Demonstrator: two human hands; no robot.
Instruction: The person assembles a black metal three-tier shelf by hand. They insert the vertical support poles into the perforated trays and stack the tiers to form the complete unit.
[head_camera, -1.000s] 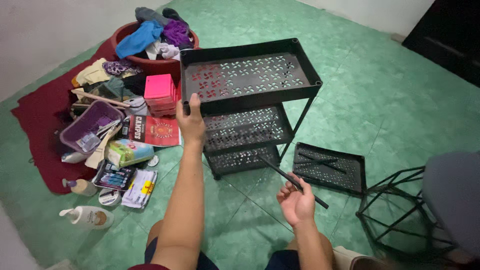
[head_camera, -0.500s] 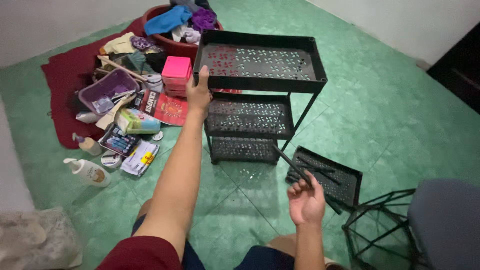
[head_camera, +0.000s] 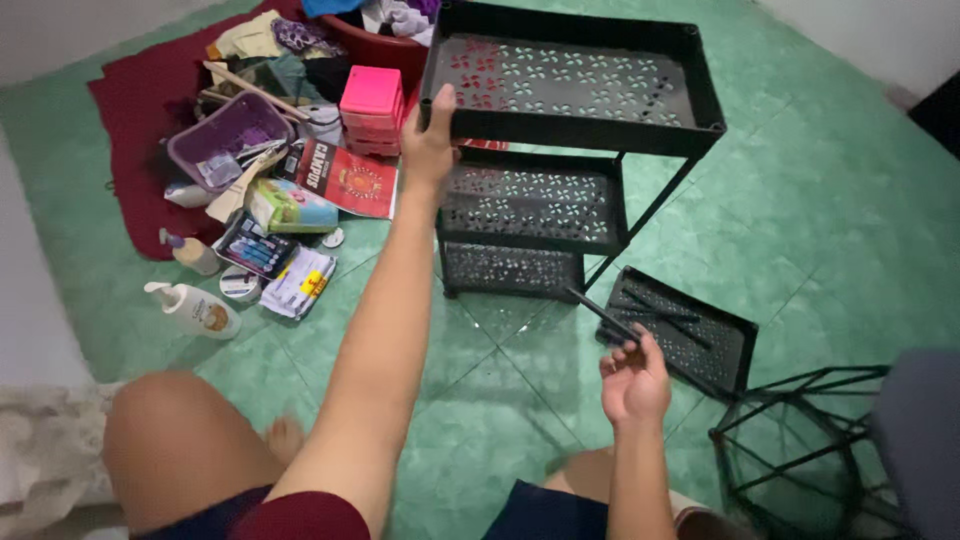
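1. Green tiled floor (head_camera: 820, 200) fills the head view, with a dark red mat (head_camera: 130, 130) at its upper left edge under a heap of clutter.
2. On and beside the mat lie a purple basket (head_camera: 220, 150), a pink box (head_camera: 370, 105), a red booklet (head_camera: 345, 180), a white pump bottle (head_camera: 195, 310) and a red tub of clothes (head_camera: 365, 25).
3. A black three-tier rack (head_camera: 560, 150) stands upright on the floor near the top middle. The left hand (head_camera: 430, 150) is closed around the near left corner of its top shelf.
4. The right hand (head_camera: 632, 385), held palm up, has its fingers curled around a thin black rod (head_camera: 600, 315) that points up towards the rack's lowest shelf.
5. A spare perforated black tray (head_camera: 690, 340) lies flat on the floor to the right of the rack, with more rods resting in it — unattached parts.
6. As a judgement, three shelves are joined and one tray with its rods is not yet fitted.
7. A black wire frame (head_camera: 810, 450) sits at the lower right corner.
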